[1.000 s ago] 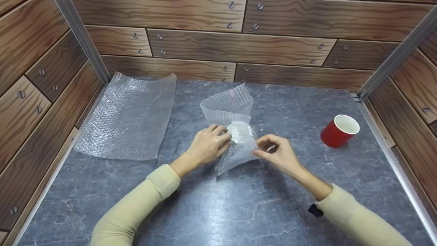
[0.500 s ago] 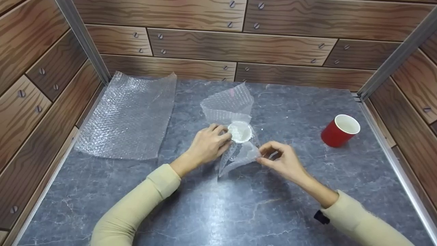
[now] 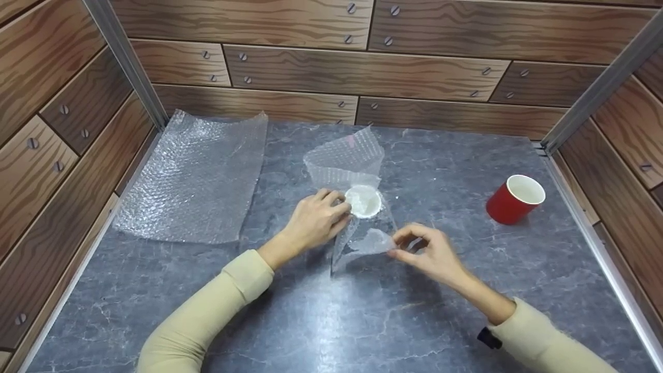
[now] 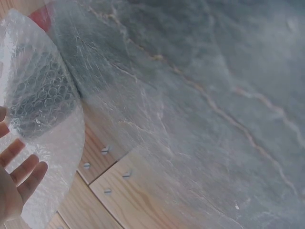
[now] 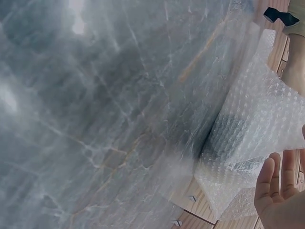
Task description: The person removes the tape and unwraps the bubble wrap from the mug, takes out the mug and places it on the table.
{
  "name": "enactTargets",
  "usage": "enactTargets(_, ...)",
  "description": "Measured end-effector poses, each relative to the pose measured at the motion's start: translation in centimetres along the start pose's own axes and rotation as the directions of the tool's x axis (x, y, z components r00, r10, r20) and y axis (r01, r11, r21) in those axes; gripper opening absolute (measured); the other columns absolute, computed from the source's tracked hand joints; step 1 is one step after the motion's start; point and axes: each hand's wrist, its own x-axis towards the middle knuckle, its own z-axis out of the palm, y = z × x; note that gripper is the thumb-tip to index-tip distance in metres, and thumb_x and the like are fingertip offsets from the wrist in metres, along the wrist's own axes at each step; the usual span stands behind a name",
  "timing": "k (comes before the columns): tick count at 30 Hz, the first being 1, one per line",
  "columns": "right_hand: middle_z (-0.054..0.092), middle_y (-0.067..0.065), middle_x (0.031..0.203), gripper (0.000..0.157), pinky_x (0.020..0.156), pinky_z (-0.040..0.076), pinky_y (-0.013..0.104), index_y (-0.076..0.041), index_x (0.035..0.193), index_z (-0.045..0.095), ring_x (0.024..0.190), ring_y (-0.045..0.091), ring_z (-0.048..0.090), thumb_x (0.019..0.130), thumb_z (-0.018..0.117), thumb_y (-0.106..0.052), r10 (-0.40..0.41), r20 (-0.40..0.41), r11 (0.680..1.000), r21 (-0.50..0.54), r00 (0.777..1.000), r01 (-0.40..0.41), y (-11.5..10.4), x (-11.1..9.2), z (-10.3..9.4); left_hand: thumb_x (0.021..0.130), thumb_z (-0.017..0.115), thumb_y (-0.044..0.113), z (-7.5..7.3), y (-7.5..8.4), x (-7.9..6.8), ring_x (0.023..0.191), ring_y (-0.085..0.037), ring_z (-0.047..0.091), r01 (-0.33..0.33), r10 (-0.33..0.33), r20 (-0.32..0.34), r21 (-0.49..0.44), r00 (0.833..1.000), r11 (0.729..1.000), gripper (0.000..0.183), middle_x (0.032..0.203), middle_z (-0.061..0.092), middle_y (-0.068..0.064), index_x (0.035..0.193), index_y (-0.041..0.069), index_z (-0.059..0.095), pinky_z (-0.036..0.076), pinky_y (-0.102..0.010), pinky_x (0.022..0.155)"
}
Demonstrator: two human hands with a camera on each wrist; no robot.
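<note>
A white-rimmed cup (image 3: 364,201) stands mid-table inside a sheet of bubble wrap (image 3: 372,241); its side looks dark through the plastic in the left wrist view. My left hand (image 3: 317,215) holds the wrapped cup from the left, fingers curved against its side. In the left wrist view that hand (image 4: 16,179) shows several fingertips by the wrap. With thumb and fingers, my right hand (image 3: 427,251) pinches the near flap's right corner, keeping the flap away from the cup's mouth. Behind the cup another part of the wrap (image 3: 344,155) spreads over the table.
A flat sheet of bubble wrap (image 3: 194,178) lies at the table's left. On the right stands a red cup (image 3: 513,199) with a white inside. Wood-patterned walls (image 3: 295,67) and metal rails (image 3: 603,290) border the grey marbled table (image 3: 362,326).
The right hand has drawn the near flap down and toward me, off the cup's mouth, so the white rim now shows. My left hand stays in place.
</note>
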Motion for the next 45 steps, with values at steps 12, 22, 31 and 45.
enactTargets(12,0.075,0.001,0.089,0.024,0.066,0.061,0.026,-0.017,0.094,0.078,0.081,0.008,0.067,0.077,0.091,-0.006,-0.121,0.024,0.991,-0.044,0.992,0.122,0.9,-1.0,0.7,0.101,0.067,0.038,0.1,-0.1,-0.1,0.105,-0.02,0.071,0.009,-0.009,0.017,0.011,1.0,1.0,0.018,0.117,0.074,0.0,0.107,0.021,0.072,0.065,-0.032,0.078)
enactTargets(22,0.075,0.001,0.098,0.028,0.071,0.064,0.034,-0.018,0.097,0.077,0.085,0.025,0.069,0.077,0.085,0.0,-0.165,0.121,0.971,-0.156,0.979,0.183,1.5,-2.0,0.9,0.102,0.068,0.037,0.1,0.0,-0.2,0.105,-0.021,0.071,0.014,-0.014,0.0,-0.005,1.0,1.0,0.017,0.116,0.074,0.0,0.105,0.021,0.073,0.065,-0.033,0.076)
enactTargets(31,0.074,-0.007,0.101,0.033,0.074,0.062,0.032,-0.024,0.098,0.078,0.09,0.022,0.066,0.075,0.087,-0.002,-0.187,0.152,0.949,-0.229,0.97,0.219,2.0,-2.8,1.3,0.103,0.066,0.038,0.1,0.1,-0.1,0.106,-0.021,0.071,0.011,-0.011,0.006,-0.013,1.0,1.0,0.018,0.117,0.074,0.0,0.105,0.021,0.072,0.066,-0.034,0.077)
enactTargets(45,0.071,-0.013,0.107,0.038,0.087,0.057,0.031,-0.03,0.103,0.078,0.102,0.008,0.062,0.075,0.09,-0.009,-0.158,0.249,0.927,-0.297,0.956,0.231,2.4,-3.2,1.4,0.103,0.066,0.037,0.1,0.1,-0.2,0.105,-0.02,0.071,0.01,-0.01,0.003,-0.004,1.0,1.0,0.017,0.116,0.074,0.0,0.105,0.021,0.072,0.065,-0.033,0.077)
